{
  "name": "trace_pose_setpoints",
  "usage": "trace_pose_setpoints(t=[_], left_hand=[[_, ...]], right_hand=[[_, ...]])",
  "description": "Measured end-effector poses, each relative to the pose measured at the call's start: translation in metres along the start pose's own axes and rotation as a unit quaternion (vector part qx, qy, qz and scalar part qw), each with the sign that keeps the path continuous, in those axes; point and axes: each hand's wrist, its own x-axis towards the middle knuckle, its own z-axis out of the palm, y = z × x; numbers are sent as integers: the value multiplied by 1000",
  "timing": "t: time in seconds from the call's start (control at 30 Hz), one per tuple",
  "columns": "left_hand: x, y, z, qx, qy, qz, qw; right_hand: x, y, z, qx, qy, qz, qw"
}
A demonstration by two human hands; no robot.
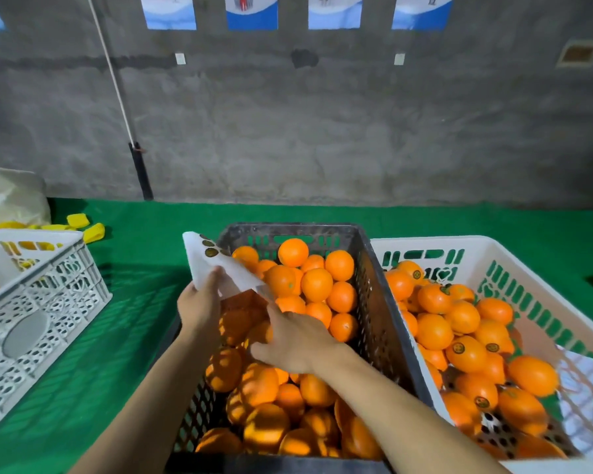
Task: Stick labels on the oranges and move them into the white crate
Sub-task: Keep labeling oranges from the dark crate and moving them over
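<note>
Left hand (202, 299) pinches the label sheet (202, 260); right hand (295, 340), grip unclear, perhaps peeling: lift one label by its edge.

No wording is legible. Round dark stickers (458, 348) on oranges (474, 360) in the white crate (425, 240), right of the dark crate (288, 229), bear a yellowish emblem too small to read. So do those on the label sheet (209, 265) at its far-left corner. The posters (251, 12) on the wall above it are blurred.

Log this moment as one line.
left hand: grips label sheet | right hand: over oranges in dark crate, near sheet, grasp unclear | white crate: holds labelled oranges
</note>
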Motion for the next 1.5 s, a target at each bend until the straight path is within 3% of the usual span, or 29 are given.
trace_pose_setpoints(t=[0.07, 0.13, 0.17, 0.2, 0.27, 0.33, 0.4, 0.47, 0.5, 0.53, 0.57, 0.6, 0.63, 0.7, 0.73, 0.77, 0.8, 0.87, 1.0, 1.23, 1.33, 1.5], left_hand=[[1, 1, 0, -18, 2, -20, 1000], [-1, 2, 1, -35, -5, -33, 999], [-2, 2, 1, -42, -6, -34, 999], [-2, 1, 1, -45, -12, -31, 998], [-2, -1, 2, -34, -45, -18, 998], [-4, -3, 5, 4, -84, -6, 996], [-7, -5, 9, 38, -110, 6, 993], [-11, -7, 13, 59, -130, 6, 990], [-12, -8, 14, 64, -140, -2, 988], [-12, -8, 15, 65, -152, -17, 986], [-13, -7, 16, 60, -165, -37, 984], [-13, -7, 17, 56, -177, -52, 981], [-14, -7, 18, 53, -187, -59, 979], [-16, -10, 18, 45, -203, -52, 977], [-17, -12, 18, 41, -213, -49, 975], [-18, -15, 18, 38, -222, -48, 973], [-18, -17, 18, 36, -229, -50, 971], [-17, -18, 19, 30, -240, -56, 969], [-18, -19, 19, -16, -270, -64, 961], [-19, -22, 19, 30, -276, -39, 960], [-24, -23, 19, 86, -324, 7, 942], [-30, -21, 22, 148, -337, 24, 929]], right_hand=[[-2, 20, -17, 106, 52, 78, 990], [-4, 40, -32, 284, 116, 160, 938], [-6, 47, -39, 404, 153, 197, 880], [-7, 55, -43, 529, 191, 214, 799], [-13, 62, -56, 744, 260, 185, 588], [-17, 71, -66, 861, 295, 139, 391], [-23, 80, -69, 901, 327, 114, 259], [-27, 82, -68, 914, 343, 91, 199], [-27, 80, -65, 910, 352, 84, 201], [-25, 78, -62, 898, 366, 83, 229], [-23, 73, -59, 874, 381, 90, 289], [-21, 65, -56, 830, 395, 99, 382], [-19, 57, -51, 753, 406, 108, 506], [-16, 45, -37, 487, 428, 87, 756], [-14, 43, -27, 344, 413, 55, 842], [-12, 42, -19, 227, 382, 31, 895], [-11, 41, -12, 159, 346, 24, 924], [-7, 38, -6, 142, 287, 45, 946], [-1, 39, 4, 153, 264, 45, 951], [-3, 36, 3, 87, 321, -10, 943], [-4, 35, 2, 61, 323, -12, 944], [-2, 35, -1, 111, 307, 12, 945]])
